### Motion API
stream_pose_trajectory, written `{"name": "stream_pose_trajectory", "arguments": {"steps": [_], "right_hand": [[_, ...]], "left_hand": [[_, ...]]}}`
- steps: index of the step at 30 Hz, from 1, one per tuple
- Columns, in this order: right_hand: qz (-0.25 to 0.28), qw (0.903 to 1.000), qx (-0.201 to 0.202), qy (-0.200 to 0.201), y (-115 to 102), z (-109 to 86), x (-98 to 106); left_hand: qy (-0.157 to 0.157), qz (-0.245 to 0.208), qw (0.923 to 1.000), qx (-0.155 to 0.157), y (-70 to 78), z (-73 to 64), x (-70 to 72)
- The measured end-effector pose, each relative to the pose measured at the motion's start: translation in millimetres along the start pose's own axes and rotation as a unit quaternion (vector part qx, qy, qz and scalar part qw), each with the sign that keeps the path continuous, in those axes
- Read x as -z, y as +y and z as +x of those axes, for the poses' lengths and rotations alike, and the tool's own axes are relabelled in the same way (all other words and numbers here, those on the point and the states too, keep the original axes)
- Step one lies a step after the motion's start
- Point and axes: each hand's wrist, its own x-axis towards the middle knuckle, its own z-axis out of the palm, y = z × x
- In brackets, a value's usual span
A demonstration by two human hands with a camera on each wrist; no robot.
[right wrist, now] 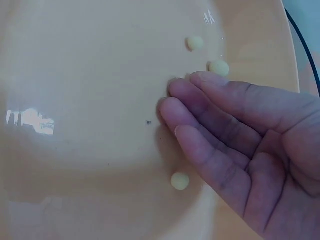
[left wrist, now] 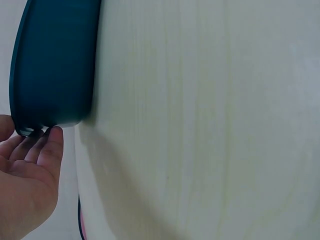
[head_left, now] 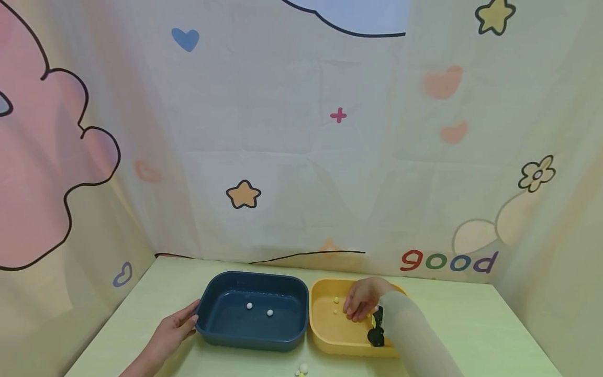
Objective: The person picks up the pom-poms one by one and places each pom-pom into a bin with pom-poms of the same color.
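My left hand [head_left: 175, 331] holds the left rim of a dark blue tray [head_left: 254, 343]. In the left wrist view its thumb lies over the rim, with the fingers [left wrist: 50, 150] against the outer wall. Two small white balls, one left [head_left: 249, 306] and one right [head_left: 270, 313], lie on the tray's floor. My right hand [head_left: 363, 299] is inside the yellow tray [head_left: 348, 348], fingers loosely bent and low over its floor. No ball shows in its grasp. Pale yellow balls lie about it: one near the wall [right wrist: 195, 43], one beside the foremost fingertip [right wrist: 219, 67], one below the fingers [right wrist: 180, 181].
Both trays stand side by side on a pale table [head_left: 452, 314]. Several small white and yellow balls [head_left: 303, 369] lie at the front edge. A black wrist strap [head_left: 376, 335] is on the right wrist. Behind hangs a printed curtain [head_left: 292, 209].
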Motion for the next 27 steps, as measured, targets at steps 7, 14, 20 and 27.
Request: {"name": "stream_pose_trajectory", "arguments": {"steps": [7,14,20,27], "right_hand": [[0.012,0.9993,0.034,0.014,0,-10.9,3],[0.026,0.995,0.083,0.05,-3,-26.3,12],[0.052,0.9879,0.136,0.054,-5,-40.1,13],[0.074,0.9743,0.193,0.089,-2,-59.9,5]], "left_hand": [[-0.003,-0.011,0.9999,-0.002,-1.1,-0.2,-1.5],[-0.003,-0.01,0.9999,-0.003,-0.2,0.5,-0.9],[0.003,-0.004,1.0,0.007,-0.2,1.4,0.5],[0.001,-0.003,1.0,0.007,-1.4,1.1,-0.4]]}}
